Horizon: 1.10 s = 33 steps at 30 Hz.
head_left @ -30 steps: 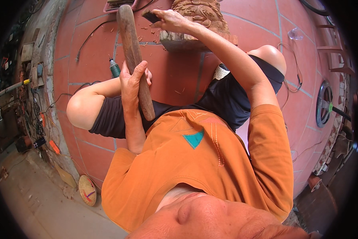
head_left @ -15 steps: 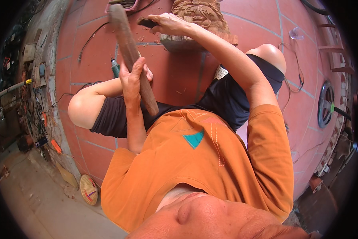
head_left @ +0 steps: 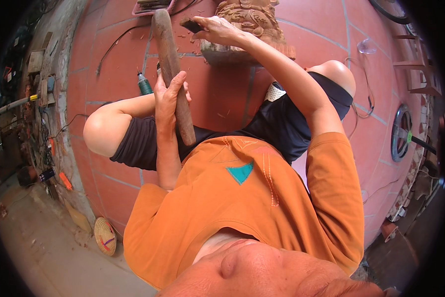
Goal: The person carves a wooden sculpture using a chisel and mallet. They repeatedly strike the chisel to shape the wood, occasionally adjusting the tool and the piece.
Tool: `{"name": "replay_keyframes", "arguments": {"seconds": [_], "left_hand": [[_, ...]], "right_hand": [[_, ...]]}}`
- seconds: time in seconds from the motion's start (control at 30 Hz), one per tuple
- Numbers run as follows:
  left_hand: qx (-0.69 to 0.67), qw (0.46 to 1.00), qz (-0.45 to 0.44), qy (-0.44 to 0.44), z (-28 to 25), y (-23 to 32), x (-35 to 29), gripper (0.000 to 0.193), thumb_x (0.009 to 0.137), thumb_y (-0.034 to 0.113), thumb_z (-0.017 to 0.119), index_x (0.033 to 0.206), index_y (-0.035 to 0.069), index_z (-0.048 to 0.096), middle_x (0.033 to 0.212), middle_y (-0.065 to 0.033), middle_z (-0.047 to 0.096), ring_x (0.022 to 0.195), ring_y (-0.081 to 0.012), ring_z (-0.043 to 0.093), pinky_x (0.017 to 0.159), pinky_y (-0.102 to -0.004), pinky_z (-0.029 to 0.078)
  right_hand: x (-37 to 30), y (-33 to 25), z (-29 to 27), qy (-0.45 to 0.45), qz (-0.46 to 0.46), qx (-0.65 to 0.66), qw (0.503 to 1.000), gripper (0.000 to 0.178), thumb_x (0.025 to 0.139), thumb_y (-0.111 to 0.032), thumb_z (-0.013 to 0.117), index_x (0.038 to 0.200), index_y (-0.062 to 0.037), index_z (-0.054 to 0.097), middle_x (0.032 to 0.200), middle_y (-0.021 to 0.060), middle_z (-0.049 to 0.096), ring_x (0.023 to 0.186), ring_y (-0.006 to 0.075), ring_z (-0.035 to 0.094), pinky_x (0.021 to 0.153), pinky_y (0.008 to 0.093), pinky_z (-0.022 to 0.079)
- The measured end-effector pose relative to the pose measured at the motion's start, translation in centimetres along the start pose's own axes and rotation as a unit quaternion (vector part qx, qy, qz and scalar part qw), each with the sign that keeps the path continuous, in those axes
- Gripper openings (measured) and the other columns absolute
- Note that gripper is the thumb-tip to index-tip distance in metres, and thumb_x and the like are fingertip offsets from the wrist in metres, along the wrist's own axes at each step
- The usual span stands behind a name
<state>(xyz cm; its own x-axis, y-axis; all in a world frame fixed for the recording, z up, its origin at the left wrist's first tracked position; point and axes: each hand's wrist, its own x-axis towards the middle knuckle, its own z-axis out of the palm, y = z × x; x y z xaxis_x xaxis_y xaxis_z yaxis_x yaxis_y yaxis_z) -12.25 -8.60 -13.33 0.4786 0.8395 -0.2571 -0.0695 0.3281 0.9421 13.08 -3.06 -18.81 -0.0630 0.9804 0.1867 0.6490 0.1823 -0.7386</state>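
- the left hand (head_left: pixel 168 93) is closed around a long wooden stick (head_left: pixel 171 63), thumb across the near side and fingers curled about it; the grip sits somewhat below the middle, perhaps so that the heavy-looking upper part stays free.
- the stick stands out at a slant, its thick rounded end away from the body and its lower end just in front of the orange shirt (head_left: pixel 242 188), likely kept close so the forearm can bear the weight.
- the right hand (head_left: pixel 218 30) is pinched on a dark flat piece (head_left: pixel 191 24), fingers and thumb at one end; the other end points toward the stick, apart from it. what the piece is made for is hard to tell.
- a carved wooden figure (head_left: pixel 254 24) rests on the red tiled floor (head_left: pixel 222 104), beyond the knees and partly behind the right hand; whether the hand touches it cannot be told. its broad block base (head_left: pixel 222 53) probably keeps it steady.
- wood shavings (head_left: pixel 195 50) lie on the tiles beside the base.
- a green pointed tool (head_left: pixel 144 85) is near the left hand, seemingly within easy reach.
- a pink basket (head_left: pixel 170 7) with sticklike things inside sits past the stick's far end, perhaps to keep them together.
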Motion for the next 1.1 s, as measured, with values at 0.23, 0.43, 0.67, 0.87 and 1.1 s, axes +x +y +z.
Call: {"name": "replay_keyframes", "arguments": {"seconds": [0.23,0.43,0.67,0.87,1.1], "left_hand": [[-0.015,1.000,-0.022,0.011,-0.4,-0.2,-0.5,0.034,0.090,0.026,0.073,0.108,0.007,0.051,0.068,-0.0020,0.057,0.047,-0.0099,0.056,0.043,-0.0208,0.047],[-0.018,1.000,-0.024,0.002,0.0,0.2,-0.6,0.035,0.089,0.025,0.074,0.109,0.006,0.052,0.069,-0.0025,0.057,0.047,-0.0101,0.056,0.044,-0.0211,0.047],[-0.031,0.999,-0.010,-0.018,0.3,2.8,-1.9,0.027,0.092,0.019,0.071,0.106,0.006,0.051,0.070,-0.0024,0.057,0.048,-0.0100,0.056,0.045,-0.0209,0.047],[0.081,0.995,0.043,-0.036,0.7,9.3,-3.2,0.048,0.097,0.022,0.063,0.134,-0.001,0.045,0.075,-0.0049,0.056,0.053,-0.0108,0.057,0.048,-0.0216,0.047],[0.135,0.955,0.237,-0.111,2.3,17.7,-0.7,0.062,0.091,0.028,0.069,0.138,-0.004,0.042,0.084,-0.0069,0.057,0.062,-0.0138,0.059,0.055,-0.0257,0.047]], "right_hand": [[-1.7,1.7,-2.9,0.083,0.066,0.043,0.993,0.034,0.088,-0.025,0.072,0.112,-0.0047,0.061,0.102,0.0092,0.070,0.093,0.0195,0.067,0.082,0.0351,0.055],[-2.7,3.2,-1.9,0.149,0.048,0.223,0.962,0.042,0.086,-0.021,0.073,0.122,-0.0055,0.057,0.101,0.0121,0.069,0.095,0.0217,0.065,0.086,0.0371,0.052],[-6.8,-0.3,0.8,0.339,0.133,0.510,0.779,0.024,0.088,-0.005,0.071,0.107,-0.0062,0.055,0.102,0.0051,0.067,0.093,0.0144,0.067,0.078,0.0315,0.059],[-6.9,1.0,1.5,0.329,0.119,0.504,0.790,0.027,0.087,-0.005,0.073,0.107,-0.0067,0.056,0.098,0.0034,0.067,0.090,0.0121,0.066,0.075,0.0269,0.057],[-7.0,1.0,2.4,0.352,0.110,0.502,0.783,0.027,0.087,-0.004,0.074,0.107,-0.0056,0.057,0.096,0.0023,0.066,0.084,0.0101,0.064,0.070,0.0246,0.055]]}}
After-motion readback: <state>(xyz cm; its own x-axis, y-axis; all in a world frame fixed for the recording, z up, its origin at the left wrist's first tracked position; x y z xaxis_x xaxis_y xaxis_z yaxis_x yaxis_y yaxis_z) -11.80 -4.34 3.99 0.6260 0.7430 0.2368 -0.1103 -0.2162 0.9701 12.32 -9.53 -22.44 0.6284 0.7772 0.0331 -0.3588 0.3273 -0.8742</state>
